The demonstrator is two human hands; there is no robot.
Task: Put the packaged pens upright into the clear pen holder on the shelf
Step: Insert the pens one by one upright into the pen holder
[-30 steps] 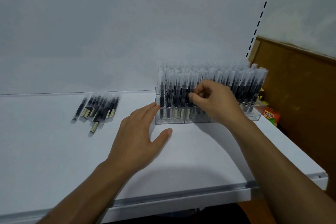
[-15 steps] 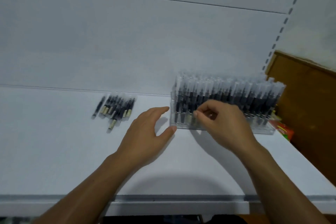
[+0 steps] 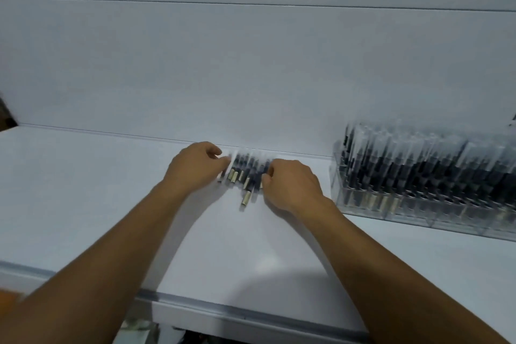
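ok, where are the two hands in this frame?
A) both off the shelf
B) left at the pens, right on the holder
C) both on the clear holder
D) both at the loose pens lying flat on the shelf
D: the left hand and right hand flank the loose pens lying flat on the shelf, apart from the clear holder to the right. The blur hides whether either grips a pen.

A white back panel (image 3: 251,64) rises at the far side, with a dark brown patch (image 3: 6,117) far left and an orange blur (image 3: 8,297) near left.
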